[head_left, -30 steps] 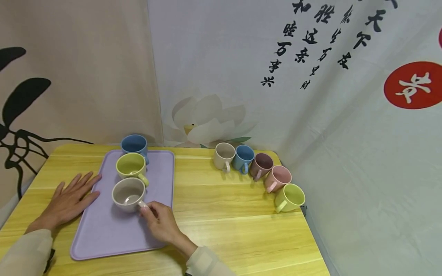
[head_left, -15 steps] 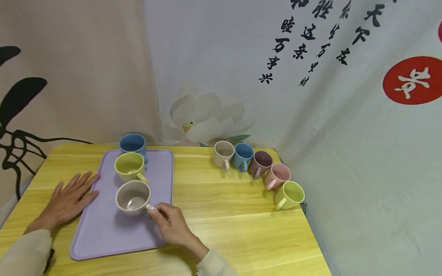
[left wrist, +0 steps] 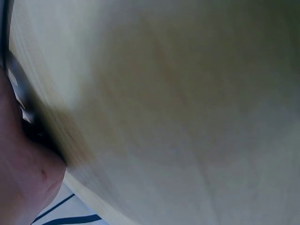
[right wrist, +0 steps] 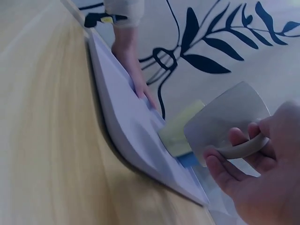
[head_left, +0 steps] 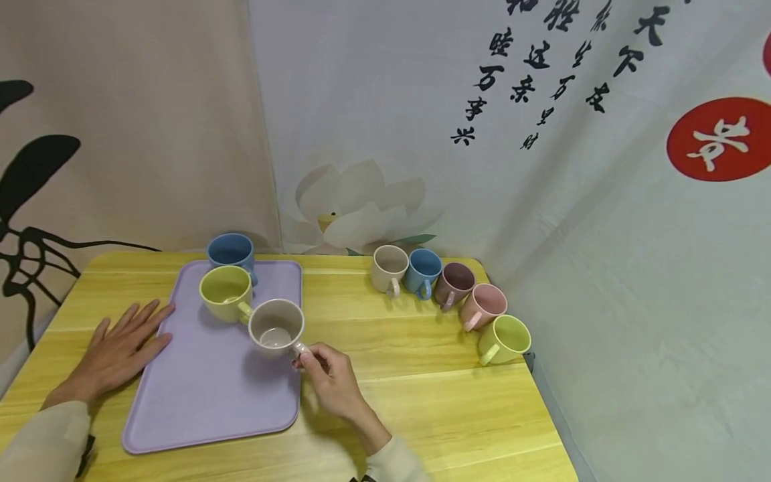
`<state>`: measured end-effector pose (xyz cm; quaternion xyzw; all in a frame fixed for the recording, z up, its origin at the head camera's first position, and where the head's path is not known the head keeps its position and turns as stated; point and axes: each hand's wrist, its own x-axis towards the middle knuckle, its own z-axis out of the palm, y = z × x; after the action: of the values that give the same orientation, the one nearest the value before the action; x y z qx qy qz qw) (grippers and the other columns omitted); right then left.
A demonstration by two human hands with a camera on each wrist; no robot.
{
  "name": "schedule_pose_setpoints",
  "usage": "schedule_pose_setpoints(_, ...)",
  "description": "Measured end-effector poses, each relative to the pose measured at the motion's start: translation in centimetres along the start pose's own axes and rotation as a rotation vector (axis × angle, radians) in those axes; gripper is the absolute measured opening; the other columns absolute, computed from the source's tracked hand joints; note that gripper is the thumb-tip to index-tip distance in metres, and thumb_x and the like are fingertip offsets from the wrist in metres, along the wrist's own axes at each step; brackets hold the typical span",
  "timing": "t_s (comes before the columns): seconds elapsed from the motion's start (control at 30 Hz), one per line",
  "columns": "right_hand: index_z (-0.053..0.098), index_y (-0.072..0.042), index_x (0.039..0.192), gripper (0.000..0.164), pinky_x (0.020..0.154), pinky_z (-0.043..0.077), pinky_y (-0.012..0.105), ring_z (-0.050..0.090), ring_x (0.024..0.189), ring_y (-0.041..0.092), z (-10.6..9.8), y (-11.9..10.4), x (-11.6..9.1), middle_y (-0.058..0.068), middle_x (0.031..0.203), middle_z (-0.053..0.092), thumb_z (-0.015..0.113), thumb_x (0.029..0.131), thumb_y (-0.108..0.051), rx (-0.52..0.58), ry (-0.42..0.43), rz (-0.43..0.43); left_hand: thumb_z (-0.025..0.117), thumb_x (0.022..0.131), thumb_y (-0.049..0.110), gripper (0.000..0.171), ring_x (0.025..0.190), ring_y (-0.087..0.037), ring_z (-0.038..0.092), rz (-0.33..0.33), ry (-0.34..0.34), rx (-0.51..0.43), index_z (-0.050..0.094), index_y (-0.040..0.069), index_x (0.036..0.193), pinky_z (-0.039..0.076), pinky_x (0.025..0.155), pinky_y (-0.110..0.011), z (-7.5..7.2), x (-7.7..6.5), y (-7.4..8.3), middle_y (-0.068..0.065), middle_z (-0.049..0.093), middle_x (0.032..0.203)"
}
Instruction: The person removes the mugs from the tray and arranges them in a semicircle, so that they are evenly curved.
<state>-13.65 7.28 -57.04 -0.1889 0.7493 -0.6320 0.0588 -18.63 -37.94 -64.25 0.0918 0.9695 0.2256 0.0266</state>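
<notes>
My right hand (head_left: 334,381) pinches the handle of a light grey mug (head_left: 276,327), also seen as the grey mug (right wrist: 225,119) in the right wrist view, where it hangs above the tray. In the head view it is over the right side of the lilac tray (head_left: 205,415). A yellow-green mug (head_left: 225,294) stands on the tray just left of it, with a blue mug (head_left: 231,251) behind. My left hand (head_left: 120,351) lies flat with fingers spread, fingertips at the tray's left edge. The left wrist view shows mostly blurred tabletop.
Along the table's back right corner stands a curved row of mugs: a beige mug (head_left: 389,269), a blue mug (head_left: 423,273), a purple-brown mug (head_left: 454,284), a pink mug (head_left: 484,306) and a yellow-green mug (head_left: 504,339). Cloth curtains (head_left: 385,120) hang behind the wooden table (head_left: 434,415).
My right hand has carried the grey mug rightward across the tray, from in front of the yellow-green mug to its right. My left hand stays where it was.
</notes>
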Motion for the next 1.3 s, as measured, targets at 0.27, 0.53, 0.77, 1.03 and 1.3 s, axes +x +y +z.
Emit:
schedule_pose_setpoints(0.27, 0.074, 0.007, 0.117, 0.033, 0.104, 0.067, 0.057, 0.078, 0.111, 0.056, -2.9, 1.0, 0.9, 0.031, 0.112, 0.08, 0.056, 0.119, -0.02, -0.025, 0.061, 0.015, 0.041, 0.121, 0.051, 0.073, 0.175, -0.056, -0.012, -0.004, -0.011, 0.001, 0.014, 0.024, 0.183, -0.03, 0.132, -0.075, 0.0, 0.0, -0.1, -0.025, 0.005, 0.19)
schedule_pose_setpoints(0.53, 0.075, 0.008, 0.114, 0.03, 0.102, 0.067, 0.059, 0.079, 0.109, 0.054, -5.6, 2.3, 2.3, 0.029, 0.11, 0.08, 0.057, 0.119, -0.016, -0.058, 0.127, 0.022, 0.04, 0.121, 0.052, 0.073, 0.174, -0.059, -0.01, -0.015, -0.022, -0.001, 0.014, 0.023, 0.183, -0.028, 0.132, -0.078, 0.0, 0.1, 0.0, -0.027, 0.007, 0.189)
schedule_pose_setpoints(0.77, 0.075, 0.007, 0.109, 0.03, 0.097, 0.067, 0.06, 0.078, 0.106, 0.051, -7.7, 3.1, 3.6, 0.028, 0.108, 0.081, 0.059, 0.119, -0.016, -0.101, 0.192, 0.046, 0.04, 0.121, 0.053, 0.074, 0.174, -0.059, -0.009, -0.022, -0.022, 0.006, 0.015, 0.023, 0.183, -0.026, 0.132, -0.079, 0.1, 0.1, 0.0, -0.027, 0.008, 0.189)
schedule_pose_setpoints(1.03, 0.077, 0.005, 0.106, 0.026, 0.092, 0.069, 0.043, 0.079, 0.101, 0.043, -9.5, 4.2, 4.6, 0.026, 0.104, 0.082, 0.062, 0.117, -0.012, -0.121, 0.263, 0.082, 0.042, 0.121, 0.052, 0.073, 0.175, -0.057, -0.009, -0.009, -0.006, 0.006, 0.015, 0.024, 0.183, -0.027, 0.132, -0.077, 0.0, 0.0, 0.0, -0.027, 0.008, 0.189)
schedule_pose_setpoints(1.3, 0.076, 0.007, 0.104, 0.024, 0.096, 0.07, 0.05, 0.081, 0.099, 0.036, -10.7, 4.7, 5.2, 0.021, 0.098, 0.08, 0.063, 0.116, -0.009, -0.09, 0.313, 0.111, 0.042, 0.121, 0.051, 0.073, 0.175, -0.056, -0.01, -0.003, -0.002, -0.007, 0.016, 0.024, 0.183, -0.029, 0.133, -0.075, -0.1, 0.0, 0.0, -0.025, 0.007, 0.19)
